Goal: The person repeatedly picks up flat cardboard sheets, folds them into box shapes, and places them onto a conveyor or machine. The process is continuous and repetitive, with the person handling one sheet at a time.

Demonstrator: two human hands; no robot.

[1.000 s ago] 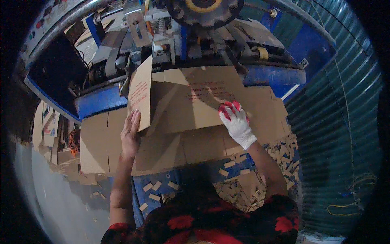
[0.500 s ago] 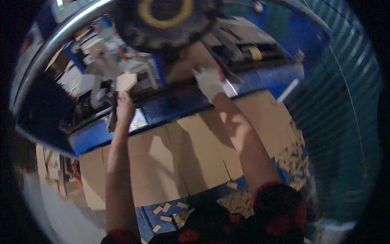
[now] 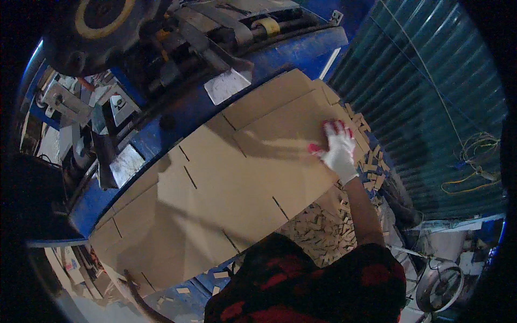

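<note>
A large brown cardboard sheet [image 3: 247, 167] with several short slits lies in front of the blue machine, slanting up to the right. My right hand [image 3: 339, 148], in a white glove with red fingertips, rests on the sheet's right part, fingers spread. At the sheet's lower left corner is my bare left hand [image 3: 129, 280]. Its thumb lies over the cardboard edge; the other fingers are mostly hidden, and the hand appears to grip that edge.
The blue machine [image 3: 188, 116] runs along the far side with metal guide plates [image 3: 229, 86] and a dark wheel [image 3: 102, 27]. Small cardboard offcuts [image 3: 318, 229] heap up near me and at right. A green corrugated wall [image 3: 420, 107] and a fan [image 3: 439, 285] stand to the right.
Both hands have come away from the machine: the right onto the sheet's right part, the left down to its lower left corner. A pale piece at my left hand is gone. The view has turned.
</note>
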